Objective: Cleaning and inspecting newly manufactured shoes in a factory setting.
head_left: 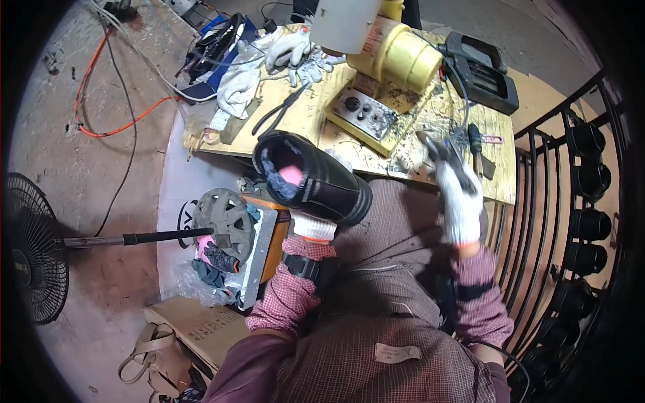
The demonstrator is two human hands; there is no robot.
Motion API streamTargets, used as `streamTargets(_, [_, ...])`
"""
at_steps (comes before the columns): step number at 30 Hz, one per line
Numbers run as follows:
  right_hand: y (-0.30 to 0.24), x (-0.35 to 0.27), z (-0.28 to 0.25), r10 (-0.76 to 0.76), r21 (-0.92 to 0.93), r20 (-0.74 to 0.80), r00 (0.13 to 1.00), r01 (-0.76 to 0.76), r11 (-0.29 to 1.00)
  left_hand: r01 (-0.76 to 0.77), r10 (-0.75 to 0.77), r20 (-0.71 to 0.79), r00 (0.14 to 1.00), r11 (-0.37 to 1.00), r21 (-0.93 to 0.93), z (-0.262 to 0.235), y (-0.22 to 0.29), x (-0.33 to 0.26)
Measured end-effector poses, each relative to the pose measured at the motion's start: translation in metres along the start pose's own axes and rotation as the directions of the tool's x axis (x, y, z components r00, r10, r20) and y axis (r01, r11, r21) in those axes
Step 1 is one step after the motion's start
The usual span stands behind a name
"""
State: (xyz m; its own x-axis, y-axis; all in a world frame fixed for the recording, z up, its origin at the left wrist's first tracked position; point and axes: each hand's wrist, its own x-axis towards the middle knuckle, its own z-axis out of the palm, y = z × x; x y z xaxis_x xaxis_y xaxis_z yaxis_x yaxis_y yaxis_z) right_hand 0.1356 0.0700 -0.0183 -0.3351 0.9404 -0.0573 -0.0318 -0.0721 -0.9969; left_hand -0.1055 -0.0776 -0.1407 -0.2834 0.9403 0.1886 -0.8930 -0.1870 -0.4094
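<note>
- Black boot (316, 178), fleece-lined, one of its kind in the head view; it rides over the gloved left hand (310, 225), which is pushed inside, above the lap, near the plywood bench (500, 181).
- Right hand (459, 201), gloved, closes on a small dark tool (440, 149), raised beside the boot; the work looks mid-way.
- One yellow machine (393, 60) stands far on the bench; a loose glove pair (295, 50) lies far left.
</note>
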Motion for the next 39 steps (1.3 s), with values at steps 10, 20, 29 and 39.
streamTargets(10, [-0.032,-0.037,-0.041,-0.355,-0.756,0.332,0.874,0.471,0.455,0.098,-0.157,-0.279,0.947,0.972,-0.211,0.059,-0.078,0.005])
streamTargets(20, [-0.14,-0.225,-0.122,-0.303,-0.884,0.279,0.911,0.367,0.29,0.725,-0.33,-0.705,0.627,-0.085,0.684,0.021,-0.238,0.034])
streamTargets(29, [-0.189,-0.443,-0.199,-0.388,-0.672,-0.666,0.637,-0.738,-0.059,0.782,-0.572,-0.695,0.435,-0.143,0.606,0.017,-0.225,0.023])
streamTargets(39, [-0.047,-0.58,-0.366,-0.64,-0.167,-0.769,0.013,-0.969,0.181,0.571,-0.526,-0.654,0.544,-0.338,0.748,0.05,-0.247,0.044])
